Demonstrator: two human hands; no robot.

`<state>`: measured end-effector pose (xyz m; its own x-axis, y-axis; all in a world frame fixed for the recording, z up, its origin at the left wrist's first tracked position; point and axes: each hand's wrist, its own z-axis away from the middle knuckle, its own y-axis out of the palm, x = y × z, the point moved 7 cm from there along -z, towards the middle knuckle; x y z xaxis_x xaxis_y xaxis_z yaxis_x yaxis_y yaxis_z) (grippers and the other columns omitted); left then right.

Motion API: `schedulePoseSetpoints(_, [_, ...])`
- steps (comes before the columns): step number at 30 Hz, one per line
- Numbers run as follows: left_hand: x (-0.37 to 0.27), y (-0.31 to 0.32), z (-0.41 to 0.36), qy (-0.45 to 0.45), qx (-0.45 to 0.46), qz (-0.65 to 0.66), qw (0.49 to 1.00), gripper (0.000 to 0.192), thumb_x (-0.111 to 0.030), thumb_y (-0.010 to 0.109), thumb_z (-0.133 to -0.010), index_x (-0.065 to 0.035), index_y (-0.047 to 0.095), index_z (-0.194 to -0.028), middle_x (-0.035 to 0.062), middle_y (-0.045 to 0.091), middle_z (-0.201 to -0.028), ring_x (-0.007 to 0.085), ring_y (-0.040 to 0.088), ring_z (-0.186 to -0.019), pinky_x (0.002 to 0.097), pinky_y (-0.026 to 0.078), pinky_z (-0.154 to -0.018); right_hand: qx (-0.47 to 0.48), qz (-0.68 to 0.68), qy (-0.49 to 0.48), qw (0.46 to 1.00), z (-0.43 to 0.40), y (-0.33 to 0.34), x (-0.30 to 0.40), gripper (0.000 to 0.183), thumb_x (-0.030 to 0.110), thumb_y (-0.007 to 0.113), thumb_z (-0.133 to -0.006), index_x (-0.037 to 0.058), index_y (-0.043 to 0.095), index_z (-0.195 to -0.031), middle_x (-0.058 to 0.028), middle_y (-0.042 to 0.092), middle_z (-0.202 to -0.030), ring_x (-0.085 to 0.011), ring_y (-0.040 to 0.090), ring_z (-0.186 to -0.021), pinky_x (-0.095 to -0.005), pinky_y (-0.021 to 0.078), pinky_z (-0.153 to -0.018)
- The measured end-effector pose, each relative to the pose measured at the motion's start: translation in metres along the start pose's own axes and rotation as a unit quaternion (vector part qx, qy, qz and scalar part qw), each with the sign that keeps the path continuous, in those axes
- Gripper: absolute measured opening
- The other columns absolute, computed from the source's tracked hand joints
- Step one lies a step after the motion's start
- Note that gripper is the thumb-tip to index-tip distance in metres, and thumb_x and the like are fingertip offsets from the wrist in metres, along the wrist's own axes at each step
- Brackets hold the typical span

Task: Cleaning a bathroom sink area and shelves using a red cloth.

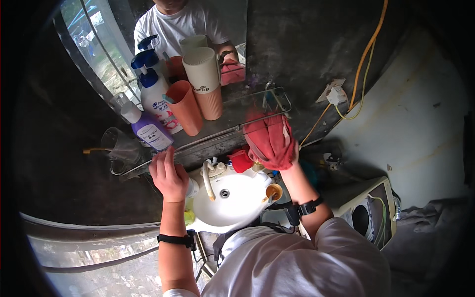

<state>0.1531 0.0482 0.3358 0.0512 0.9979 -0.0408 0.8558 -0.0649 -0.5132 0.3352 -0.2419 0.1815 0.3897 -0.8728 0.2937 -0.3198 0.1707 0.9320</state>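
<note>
A red cloth is in my right hand, which it mostly covers; cloth and hand are at the right part of a glass shelf with a metal rail. My left hand is at the rail near the shelf's left part, fingers curled, just below a purple bottle; whether it grips the rail I cannot tell. Beside that bottle stand a white pump bottle with a blue top, an orange cup with a toothbrush-like item in it, and a cream and pink tumbler.
Below the shelf is a white washbasin with a faucet, a red cloth item and an orange-brown cup on its edge. A clear cup hangs at the left. A mirror and a socket with cables are on the wall.
</note>
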Motion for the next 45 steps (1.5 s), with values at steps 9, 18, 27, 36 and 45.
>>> schedulePoseSetpoints(9, [0.0,0.003,0.004,-0.018,-0.019,-0.017,1.0,0.054,0.002,0.056,-0.079,-0.0046,0.065,-0.131,0.0154,0.067,-0.116,0.0383,0.062,-0.111,0.0487,0.049,-0.1,-0.176,0.081,-0.02,0.981,0.023,-0.05,0.095,0.04,0.031,0.044,-0.108,0.005,0.065,-0.13,-0.0113,0.071,-0.128,-0.0288,0.068,-0.117,-0.0438,0.0534,-0.106])
schedulePoseSetpoints(18, [-0.001,0.001,0.005,-0.019,-0.007,-0.031,0.999,0.054,0.001,0.057,-0.079,-0.0041,0.065,-0.131,0.0146,0.068,-0.117,0.0383,0.063,-0.111,0.0496,0.05,-0.101,-0.124,0.179,-0.007,0.976,0.008,0.002,0.157,0.038,0.029,0.05,-0.106,0.0018,0.067,-0.128,-0.0134,0.072,-0.128,-0.0283,0.069,-0.118,-0.0434,0.0537,-0.107])
schedulePoseSetpoints(27, [-0.001,0.008,0.004,-0.02,-0.002,-0.033,0.999,0.053,-0.001,0.059,-0.077,-0.0035,0.065,-0.129,0.0148,0.068,-0.116,0.0388,0.062,-0.11,0.0496,0.049,-0.101,-0.03,0.142,-0.026,0.989,-0.096,-0.001,0.147,0.038,0.029,0.046,-0.107,0.0034,0.066,-0.127,-0.0118,0.071,-0.127,-0.0276,0.068,-0.115,-0.0438,0.0536,-0.105])
schedulePoseSetpoints(36, [-0.002,0.008,0.005,-0.006,-0.043,-0.064,0.997,0.051,-0.002,0.059,-0.077,-0.0027,0.066,-0.127,0.0142,0.067,-0.113,0.0385,0.062,-0.105,0.0502,0.05,-0.096,0.131,0.054,0.072,0.987,-0.061,0.037,0.126,0.048,0.037,0.044,-0.109,0.005,0.06,-0.141,-0.0128,0.066,-0.141,-0.0316,0.063,-0.127,-0.047,0.0515,-0.108])
schedulePoseSetpoints(45, [0.005,0.009,0.009,-0.007,-0.045,-0.064,0.997,0.05,-0.002,0.058,-0.076,-0.0029,0.066,-0.126,0.0139,0.066,-0.11,0.0379,0.062,-0.101,0.0493,0.051,-0.092,-0.171,0.204,-0.056,0.962,-0.037,0.008,0.135,0.04,0.035,0.05,-0.108,0.005,0.066,-0.13,-0.0093,0.071,-0.13,-0.025,0.067,-0.119,-0.0409,0.0531,-0.105])
